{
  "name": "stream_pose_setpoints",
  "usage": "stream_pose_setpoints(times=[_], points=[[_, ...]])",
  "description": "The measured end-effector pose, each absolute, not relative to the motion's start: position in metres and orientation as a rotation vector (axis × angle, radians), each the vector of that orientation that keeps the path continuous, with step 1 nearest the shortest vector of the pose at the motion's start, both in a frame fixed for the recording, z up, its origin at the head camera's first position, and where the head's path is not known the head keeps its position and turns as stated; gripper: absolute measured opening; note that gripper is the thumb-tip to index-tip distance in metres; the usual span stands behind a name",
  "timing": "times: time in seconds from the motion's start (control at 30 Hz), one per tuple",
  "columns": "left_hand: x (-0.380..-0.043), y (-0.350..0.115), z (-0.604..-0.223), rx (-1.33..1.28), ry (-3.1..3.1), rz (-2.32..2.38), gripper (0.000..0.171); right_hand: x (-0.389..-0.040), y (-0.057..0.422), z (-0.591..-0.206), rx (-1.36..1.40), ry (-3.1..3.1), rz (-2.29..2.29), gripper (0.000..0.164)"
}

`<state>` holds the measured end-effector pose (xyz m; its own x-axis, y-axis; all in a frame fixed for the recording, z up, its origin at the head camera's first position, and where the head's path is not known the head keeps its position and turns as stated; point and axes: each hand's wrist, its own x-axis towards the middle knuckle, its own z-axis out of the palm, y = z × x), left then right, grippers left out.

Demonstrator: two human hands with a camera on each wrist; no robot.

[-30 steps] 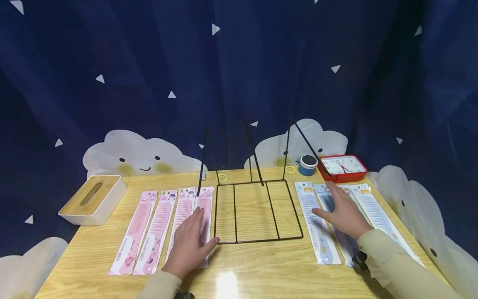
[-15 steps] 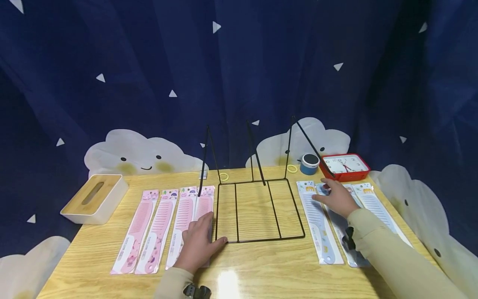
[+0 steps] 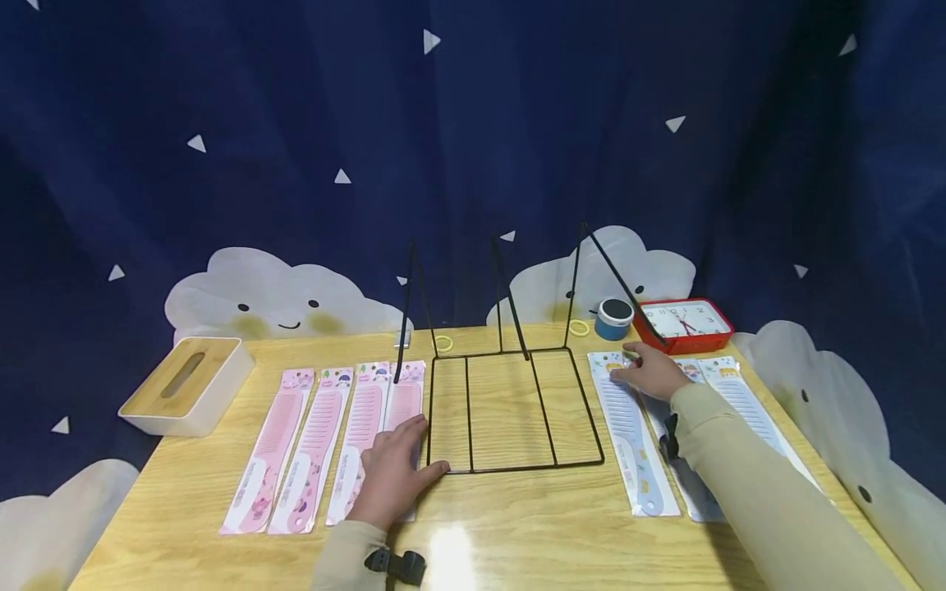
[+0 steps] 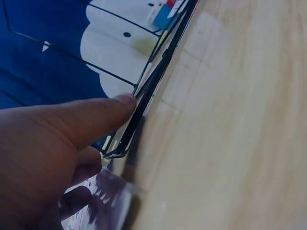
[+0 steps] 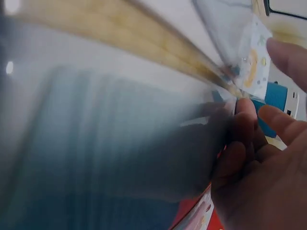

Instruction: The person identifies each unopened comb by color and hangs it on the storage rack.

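My left hand (image 3: 392,480) lies over the rightmost pink packaged comb (image 3: 405,392), beside the front left corner of a black wire rack (image 3: 516,469). In the left wrist view its thumb reaches out to the rack's wire edge, while the other fingers bend loosely above clear packaging (image 4: 112,201). My right hand (image 3: 654,373) is at the top of the second blue packaged comb (image 3: 702,492). The thumb and index finger stand apart near the header of the first blue packaged comb (image 3: 628,439); the other fingers curl loosely at the second pack's top edge (image 5: 230,103).
Three more pink packaged combs (image 3: 310,460) lie left of the rack, and further blue ones (image 3: 746,410) lie under the right arm. Behind stand a red clock (image 3: 691,320), a blue speaker (image 3: 613,322) and yellow rings (image 3: 580,328). A tissue box (image 3: 185,386) is at left.
My right hand has moved left and slightly back, from above the second blue comb to its top end. The left hand has shifted right, its thumb reaching the rack's front edge.
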<state>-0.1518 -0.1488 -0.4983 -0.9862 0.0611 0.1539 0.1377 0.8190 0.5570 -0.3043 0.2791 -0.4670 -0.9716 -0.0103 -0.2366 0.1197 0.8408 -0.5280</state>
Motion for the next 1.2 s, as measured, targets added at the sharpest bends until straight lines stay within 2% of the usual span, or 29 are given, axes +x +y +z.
stream_pose_setpoints(times=[0.07,0.2,0.27,0.47,0.63,0.7,0.93,1.0,1.13,1.2], points=[[-0.152,-0.149,-0.498,-0.166,-2.873,-0.871,0.070,-0.306,0.280,-0.468,0.058,2.804,-0.806,0.072],[-0.151,-0.148,-0.497,-0.181,-2.884,-0.842,0.065,-0.307,0.281,-0.470,0.045,2.860,-0.830,0.044],[-0.153,-0.146,-0.497,-0.196,-2.890,-0.832,0.063,-0.307,0.283,-0.471,0.056,2.882,-0.848,0.037],[-0.155,-0.146,-0.495,-0.228,-2.913,-0.783,0.062,-0.310,0.281,-0.471,0.027,2.863,-0.783,0.050],[-0.155,-0.148,-0.492,-0.218,-2.931,-0.764,0.066,-0.313,0.277,-0.471,-0.039,2.902,-0.759,0.020],[-0.155,-0.147,-0.492,-0.221,-2.931,-0.769,0.067,-0.313,0.277,-0.471,-0.033,2.930,-0.777,0.017],[-0.152,-0.146,-0.492,-0.215,-2.940,-0.787,0.067,-0.306,0.273,-0.466,-0.051,2.856,-0.761,0.046],[-0.152,-0.146,-0.492,-0.212,-2.943,-0.790,0.068,-0.306,0.271,-0.465,-0.077,2.850,-0.741,0.041],[-0.152,-0.147,-0.492,-0.211,-2.937,-0.796,0.067,-0.307,0.269,-0.464,-0.084,2.852,-0.774,0.018],[-0.153,-0.146,-0.491,-0.211,-2.928,-0.803,0.067,-0.308,0.270,-0.464,-0.066,2.847,-0.813,0.014]])
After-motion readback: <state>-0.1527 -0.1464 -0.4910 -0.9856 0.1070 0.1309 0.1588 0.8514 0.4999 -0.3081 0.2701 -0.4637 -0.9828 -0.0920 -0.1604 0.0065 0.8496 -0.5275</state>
